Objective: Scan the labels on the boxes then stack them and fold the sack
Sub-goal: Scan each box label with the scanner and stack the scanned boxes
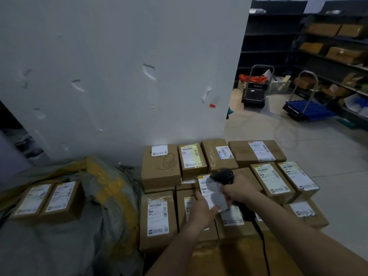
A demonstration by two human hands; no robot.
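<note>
The white labels are too blurred to read; one box in the back row bears a line drawing of headphones (168,162). The box (206,183) being scanned sits on top of the stacked boxes (158,218) on the floor (328,148), against the wall (119,76). The left hand (203,209) grips its near edge, partly covering its label. The right hand (239,191) is wrapped round a black scanner (222,176) just above it. The crumpled sack (111,196) lies to the left, with two more boxes (47,200) on it.
</note>
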